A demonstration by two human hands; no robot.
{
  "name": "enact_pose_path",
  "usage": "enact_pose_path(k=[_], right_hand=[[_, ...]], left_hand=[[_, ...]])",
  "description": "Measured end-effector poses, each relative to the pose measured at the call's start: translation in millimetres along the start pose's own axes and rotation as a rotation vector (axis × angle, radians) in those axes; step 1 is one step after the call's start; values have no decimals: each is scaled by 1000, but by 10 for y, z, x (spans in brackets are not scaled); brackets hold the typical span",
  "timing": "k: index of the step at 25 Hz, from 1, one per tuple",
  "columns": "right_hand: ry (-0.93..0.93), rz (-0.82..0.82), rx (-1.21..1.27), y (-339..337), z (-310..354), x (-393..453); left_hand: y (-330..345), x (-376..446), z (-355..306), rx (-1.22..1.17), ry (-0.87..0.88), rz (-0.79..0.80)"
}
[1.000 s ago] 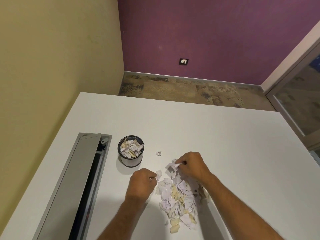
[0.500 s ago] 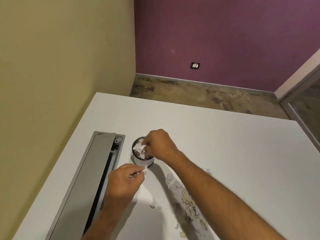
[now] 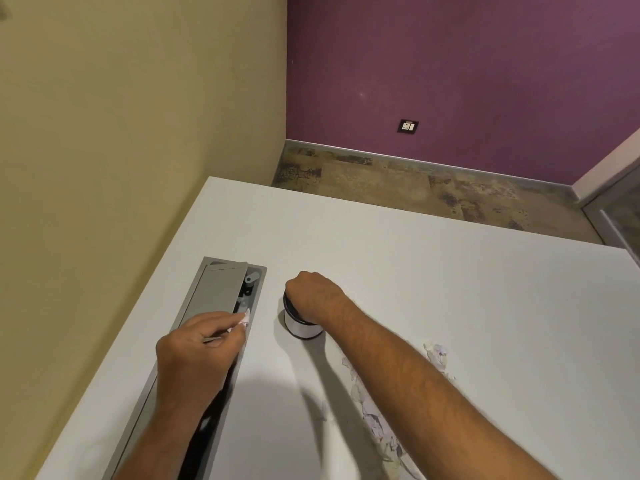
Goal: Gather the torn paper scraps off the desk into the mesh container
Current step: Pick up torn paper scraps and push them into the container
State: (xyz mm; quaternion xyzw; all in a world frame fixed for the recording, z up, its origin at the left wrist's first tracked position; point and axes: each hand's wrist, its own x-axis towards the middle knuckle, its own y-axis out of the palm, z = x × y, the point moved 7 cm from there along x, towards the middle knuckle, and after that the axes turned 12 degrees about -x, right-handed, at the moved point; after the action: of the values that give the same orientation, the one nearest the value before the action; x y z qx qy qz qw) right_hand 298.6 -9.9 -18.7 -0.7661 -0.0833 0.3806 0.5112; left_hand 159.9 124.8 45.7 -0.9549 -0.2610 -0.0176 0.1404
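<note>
A small round mesh container (image 3: 300, 326) with a black rim stands on the white desk (image 3: 433, 271). My right hand (image 3: 313, 294) is a closed fist pressed down into its mouth, hiding what is inside. My left hand (image 3: 204, 344) hovers left of the container, over the grey cable tray, and pinches a small paper scrap (image 3: 245, 318) between its fingertips. The pile of torn paper scraps (image 3: 374, 414) lies on the desk at lower right, mostly hidden under my right forearm, with a few scraps (image 3: 437, 353) showing beyond it.
A long grey cable tray (image 3: 218, 289) with a half-open lid is sunk into the desk left of the container. A yellow wall runs along the desk's left side. Floor and a purple wall lie beyond the far edge.
My right hand has pushed down into the container's mouth. My left hand has moved left over the cable tray, still pinching its scrap. The view has shifted, so the pile sits lower right.
</note>
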Motion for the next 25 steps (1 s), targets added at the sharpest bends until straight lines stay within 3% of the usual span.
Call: enact_pose_path(k=[9, 14, 18, 23, 25], right_hand=[[-43, 257, -70, 71, 51, -28], [-23, -4, 182, -252, -148, -193], [-24, -112, 465, -278, -375, -351], [256, -429, 838, -102, -981, -641], [345, -437, 882, 129, -1127, -758]], left_hand=[[218, 134, -46, -44, -11, 46], [519, 332, -165, 94, 35, 148], [777, 459, -195, 206, 59, 212], [1256, 492, -131, 580, 118, 449], [1403, 457, -98, 758, 172, 518]])
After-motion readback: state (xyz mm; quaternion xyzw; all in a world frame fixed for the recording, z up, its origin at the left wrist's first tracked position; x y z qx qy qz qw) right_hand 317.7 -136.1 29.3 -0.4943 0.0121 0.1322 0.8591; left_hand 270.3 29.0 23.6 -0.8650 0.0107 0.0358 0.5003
